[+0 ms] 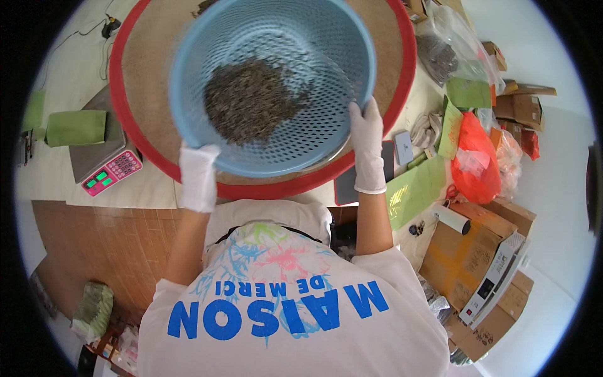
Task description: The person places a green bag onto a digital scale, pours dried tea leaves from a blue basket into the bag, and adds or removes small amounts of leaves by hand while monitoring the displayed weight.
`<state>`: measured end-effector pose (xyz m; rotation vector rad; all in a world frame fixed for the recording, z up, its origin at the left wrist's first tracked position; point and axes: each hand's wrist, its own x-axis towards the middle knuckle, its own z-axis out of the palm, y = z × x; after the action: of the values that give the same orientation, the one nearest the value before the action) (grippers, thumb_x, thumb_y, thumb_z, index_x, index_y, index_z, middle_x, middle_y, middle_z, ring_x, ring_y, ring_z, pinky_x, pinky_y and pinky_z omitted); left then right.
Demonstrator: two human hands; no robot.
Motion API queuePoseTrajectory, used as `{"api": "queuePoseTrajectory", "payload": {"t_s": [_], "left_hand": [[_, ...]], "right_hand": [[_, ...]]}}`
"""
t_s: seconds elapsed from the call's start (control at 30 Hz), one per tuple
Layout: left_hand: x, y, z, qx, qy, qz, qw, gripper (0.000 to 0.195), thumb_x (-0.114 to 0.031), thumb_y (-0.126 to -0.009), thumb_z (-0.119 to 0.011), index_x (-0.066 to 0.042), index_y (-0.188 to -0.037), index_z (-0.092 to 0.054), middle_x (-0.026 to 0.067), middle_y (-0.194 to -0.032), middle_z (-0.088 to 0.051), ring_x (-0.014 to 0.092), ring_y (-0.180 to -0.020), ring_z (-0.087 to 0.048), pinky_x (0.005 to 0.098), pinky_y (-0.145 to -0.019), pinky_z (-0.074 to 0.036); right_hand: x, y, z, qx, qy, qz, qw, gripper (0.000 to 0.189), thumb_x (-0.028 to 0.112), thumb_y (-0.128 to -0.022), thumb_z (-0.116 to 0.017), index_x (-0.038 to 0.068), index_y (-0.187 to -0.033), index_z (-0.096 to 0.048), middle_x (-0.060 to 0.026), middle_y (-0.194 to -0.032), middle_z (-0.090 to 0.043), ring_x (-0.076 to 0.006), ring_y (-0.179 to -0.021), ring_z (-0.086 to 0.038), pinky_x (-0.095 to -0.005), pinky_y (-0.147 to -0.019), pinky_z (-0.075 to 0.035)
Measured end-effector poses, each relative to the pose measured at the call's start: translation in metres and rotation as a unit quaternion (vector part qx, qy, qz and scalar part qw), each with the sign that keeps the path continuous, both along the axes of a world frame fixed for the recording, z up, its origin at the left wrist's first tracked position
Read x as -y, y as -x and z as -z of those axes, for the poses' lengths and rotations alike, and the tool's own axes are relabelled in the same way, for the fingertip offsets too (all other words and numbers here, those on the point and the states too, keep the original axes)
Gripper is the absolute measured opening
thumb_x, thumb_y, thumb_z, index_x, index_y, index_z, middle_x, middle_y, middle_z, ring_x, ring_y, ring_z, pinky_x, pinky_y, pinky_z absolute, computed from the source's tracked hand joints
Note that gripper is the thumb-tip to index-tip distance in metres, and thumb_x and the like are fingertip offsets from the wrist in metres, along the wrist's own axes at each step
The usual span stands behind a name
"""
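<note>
A blue plastic colander basket is held over a wide round tray with a red rim and a tan bottom. Dark dried leaves, perhaps tea, lie heaped in the basket towards its left side and look blurred. My left hand, in a white glove, grips the basket's near left rim. On the right rim, my right hand, also gloved in white, has its fingers over the edge. Below the basket's near right side a thin shiny curved edge shows; what it belongs to is mostly hidden.
Left of the tray stands a pink-panelled digital scale with a green packet on its platform. To the right lie a green sheet, a red plastic bag and cardboard boxes beside a sealing machine. A power cord runs at upper left.
</note>
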<state>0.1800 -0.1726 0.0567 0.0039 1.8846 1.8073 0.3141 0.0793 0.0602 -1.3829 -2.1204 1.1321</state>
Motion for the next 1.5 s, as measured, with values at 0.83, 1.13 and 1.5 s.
{"api": "queuePoseTrajectory", "payload": {"t_s": [0.83, 1.13, 1.5], "left_hand": [[-0.025, 0.005, 0.001, -0.048, 0.037, 0.082, 0.995, 0.032, -0.008, -0.079, -0.056, 0.001, -0.110, -0.054, 0.0040, -0.086, -0.061, 0.012, -0.072, -0.055, 0.0264, -0.066, -0.046], [-0.022, 0.012, -0.003, -0.038, 0.012, 0.026, 0.999, 0.033, -0.003, -0.078, -0.055, 0.003, -0.110, -0.055, 0.0046, -0.086, -0.061, 0.011, -0.071, -0.055, 0.0262, -0.062, -0.046], [-0.006, -0.027, -0.018, -0.070, 0.073, 0.009, 0.995, 0.038, -0.017, -0.084, -0.057, 0.003, -0.115, -0.054, 0.0100, -0.085, -0.064, 0.014, -0.075, -0.057, 0.0298, -0.072, -0.047]], "right_hand": [[-0.009, -0.057, 0.005, -0.130, 0.169, 0.111, 0.971, 0.024, 0.016, -0.086, -0.062, -0.002, -0.102, -0.062, -0.0053, -0.089, -0.065, -0.0102, -0.076, -0.056, -0.0256, -0.069, -0.045], [-0.001, -0.052, -0.003, -0.144, 0.244, 0.099, 0.954, 0.037, 0.022, -0.085, -0.064, -0.002, -0.112, -0.060, -0.0063, -0.104, -0.063, -0.0135, -0.093, -0.056, -0.0277, -0.084, -0.042], [-0.015, -0.042, -0.001, -0.147, 0.231, 0.057, 0.960, 0.045, 0.019, -0.085, -0.062, -0.009, -0.119, -0.051, -0.0157, -0.112, -0.059, -0.0235, -0.094, -0.058, -0.0340, -0.086, -0.046]]}}
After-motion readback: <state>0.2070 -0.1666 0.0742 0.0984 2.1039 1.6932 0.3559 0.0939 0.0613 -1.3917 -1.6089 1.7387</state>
